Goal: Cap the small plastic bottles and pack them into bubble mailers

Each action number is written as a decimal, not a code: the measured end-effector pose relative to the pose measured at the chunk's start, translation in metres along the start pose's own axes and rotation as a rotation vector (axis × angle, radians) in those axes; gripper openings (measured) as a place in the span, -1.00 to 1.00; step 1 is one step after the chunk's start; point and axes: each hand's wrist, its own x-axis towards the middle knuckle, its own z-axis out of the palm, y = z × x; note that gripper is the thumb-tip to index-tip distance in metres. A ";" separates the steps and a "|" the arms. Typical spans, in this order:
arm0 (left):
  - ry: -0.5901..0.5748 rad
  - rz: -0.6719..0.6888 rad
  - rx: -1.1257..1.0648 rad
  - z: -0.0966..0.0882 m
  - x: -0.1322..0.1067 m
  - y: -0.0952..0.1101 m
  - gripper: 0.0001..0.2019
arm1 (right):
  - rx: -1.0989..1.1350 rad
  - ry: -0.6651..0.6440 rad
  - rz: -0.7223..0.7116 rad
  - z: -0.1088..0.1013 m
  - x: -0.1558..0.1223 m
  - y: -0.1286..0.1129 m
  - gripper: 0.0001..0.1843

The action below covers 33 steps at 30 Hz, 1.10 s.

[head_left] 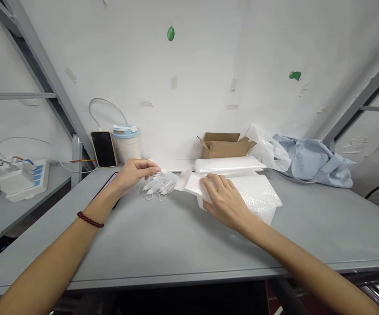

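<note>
My left hand (136, 175), with a dark red bead bracelet (90, 219) on its wrist, is closed in a pinch beside a small heap of white pieces with thin loops (159, 183). What lies between its fingertips is too small to make out. To the right, my right hand (224, 199) has its fingers curled over the near-left part of a white bubble-wrap bag (258, 192), its thumb at the lower edge. More bubble wrap lies beneath that bag, and a flat white bubble-wrap bundle (230, 164) sits just behind it.
Behind the bags stands an open cardboard box (227, 149), with a white plastic bag (270, 151) and blue cloth (317, 162) to its right. At the left are a propped phone (104, 148), a lidded cup (127, 144) and another phone (106, 186) partly under my left wrist.
</note>
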 end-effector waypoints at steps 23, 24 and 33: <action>-0.356 -0.044 0.599 0.023 -0.004 -0.012 -0.79 | 0.006 0.154 0.061 0.009 -0.001 -0.009 -0.58; -0.365 -0.061 0.694 0.025 -0.004 -0.016 -0.81 | 0.006 0.149 0.064 0.009 -0.001 -0.008 -0.58; -0.420 -0.091 0.512 0.014 -0.002 -0.007 -0.85 | -0.026 0.097 0.089 0.012 -0.001 -0.006 -0.61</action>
